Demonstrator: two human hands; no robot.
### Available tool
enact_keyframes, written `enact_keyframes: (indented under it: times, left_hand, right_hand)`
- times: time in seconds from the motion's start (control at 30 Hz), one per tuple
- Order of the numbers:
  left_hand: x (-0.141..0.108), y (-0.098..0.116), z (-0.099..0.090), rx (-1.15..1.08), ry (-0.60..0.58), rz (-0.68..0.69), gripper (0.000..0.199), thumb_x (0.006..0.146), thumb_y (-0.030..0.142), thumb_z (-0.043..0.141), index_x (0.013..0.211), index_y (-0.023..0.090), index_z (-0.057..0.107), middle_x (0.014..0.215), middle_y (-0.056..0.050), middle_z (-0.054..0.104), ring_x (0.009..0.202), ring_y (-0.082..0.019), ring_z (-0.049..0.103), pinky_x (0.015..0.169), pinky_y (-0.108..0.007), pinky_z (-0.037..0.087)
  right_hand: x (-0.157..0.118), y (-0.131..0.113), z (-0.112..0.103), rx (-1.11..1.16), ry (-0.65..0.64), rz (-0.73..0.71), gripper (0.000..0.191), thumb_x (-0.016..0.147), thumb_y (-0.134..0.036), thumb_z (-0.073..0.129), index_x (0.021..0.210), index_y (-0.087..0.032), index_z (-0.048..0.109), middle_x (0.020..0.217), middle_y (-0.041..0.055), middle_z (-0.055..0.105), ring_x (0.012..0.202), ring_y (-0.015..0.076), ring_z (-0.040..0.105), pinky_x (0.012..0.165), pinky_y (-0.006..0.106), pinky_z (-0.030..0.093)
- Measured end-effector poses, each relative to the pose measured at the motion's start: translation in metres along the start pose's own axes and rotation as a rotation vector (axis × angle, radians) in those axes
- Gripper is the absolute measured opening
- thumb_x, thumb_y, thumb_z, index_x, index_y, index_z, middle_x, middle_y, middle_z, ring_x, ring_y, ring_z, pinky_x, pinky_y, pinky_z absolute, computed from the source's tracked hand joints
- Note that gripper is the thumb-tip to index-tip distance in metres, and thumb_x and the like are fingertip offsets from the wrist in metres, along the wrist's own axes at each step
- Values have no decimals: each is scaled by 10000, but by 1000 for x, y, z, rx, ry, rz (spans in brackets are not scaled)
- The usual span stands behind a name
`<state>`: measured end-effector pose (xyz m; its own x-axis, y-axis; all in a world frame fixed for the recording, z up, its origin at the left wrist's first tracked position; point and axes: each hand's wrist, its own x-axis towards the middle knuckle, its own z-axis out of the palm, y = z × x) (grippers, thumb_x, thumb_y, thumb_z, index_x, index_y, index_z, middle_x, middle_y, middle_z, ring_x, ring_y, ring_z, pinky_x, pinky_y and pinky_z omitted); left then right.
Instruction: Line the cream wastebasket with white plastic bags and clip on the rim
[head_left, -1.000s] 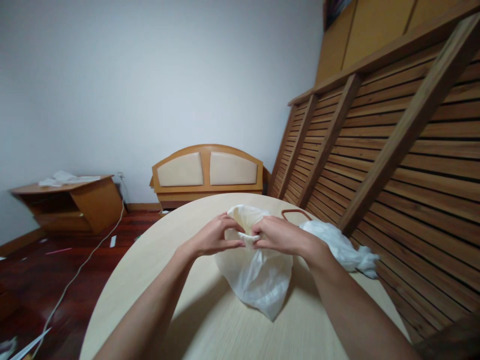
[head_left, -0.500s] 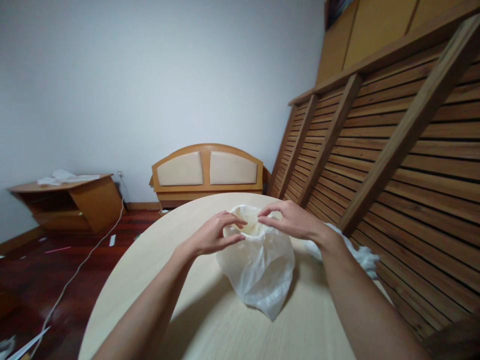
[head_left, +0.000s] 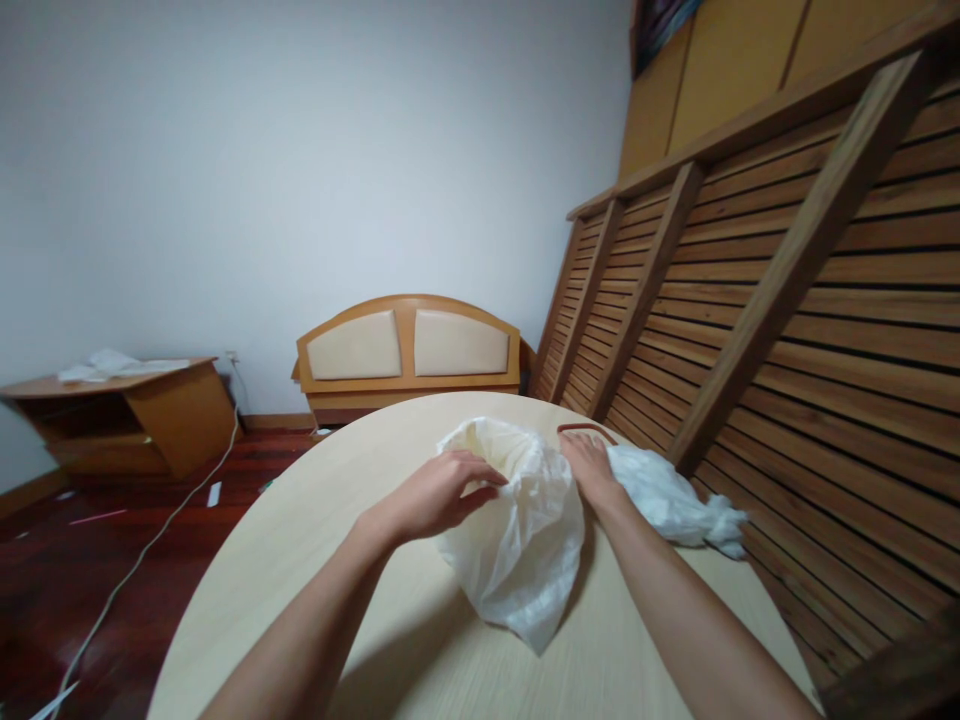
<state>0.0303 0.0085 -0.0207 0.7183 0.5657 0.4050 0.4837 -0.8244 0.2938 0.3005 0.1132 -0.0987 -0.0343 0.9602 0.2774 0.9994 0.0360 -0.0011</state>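
Note:
A thin white plastic bag (head_left: 517, 560) stands on the round pale table (head_left: 300, 560), its wide mouth facing up and its lower part tapering toward me. My left hand (head_left: 450, 490) is at the near rim of this bag, thumb and fingers closed on its edge. My right hand (head_left: 589, 465) reaches down just right of the bag, beside a thin brown curved strip (head_left: 585, 428). Its fingertips are hidden, so I cannot make out whether it grips the strip. Close to my right wrist lies a second white plastic bag (head_left: 667, 495), bunched at one end.
A slatted wooden frame (head_left: 750, 380) leans along the right side. Beyond the table stands a padded headboard (head_left: 409, 345). At left, a low cabinet (head_left: 180, 410) carries white sheets, and a pale cable (head_left: 161, 535) runs over the dark red floor.
My right hand has left the bag's mouth and moved down to its right, by the brown strip. My left hand has closed on the near rim. The view has shifted slightly.

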Motion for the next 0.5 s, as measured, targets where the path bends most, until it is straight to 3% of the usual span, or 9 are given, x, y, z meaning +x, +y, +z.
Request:
enact_keyframes:
  times: [0.13,0.23,0.37,0.5]
  left_hand:
    - [-5,5,-13,-8,-69,-46,196,939,302,565,1003,194,716,1002,-61,750,912,-195,675,847,-321,506]
    - [-5,13,-15,-18,-56,-84,249,919,388,596,1036,196,703,998,-60,745,931,-207,675,856,-334,510]
    - [2,20,-2,41,-2,-102,349,939,472,556,1117,197,676,982,-73,741,930,-227,674,865,-369,509]
    - [5,19,5,125,-16,-69,263,947,347,551,1119,190,673,958,-77,736,898,-229,672,848,-367,498]
  right_hand:
    - [-4,3,17,-55,-62,-17,472,940,-58,344,1356,-78,566,1363,211,598,1355,301,446,1148,501,202]
    - [-3,2,23,-79,-90,-10,456,944,-62,336,1303,-96,615,1288,216,647,1324,312,482,1157,543,134]
    - [0,0,22,-82,-103,-20,436,952,-74,331,1237,-130,656,1224,204,680,1192,300,596,1136,537,166]
    - [0,-4,17,-48,-98,-59,384,955,-117,385,1212,-138,669,1239,193,672,1139,277,634,1097,455,266]
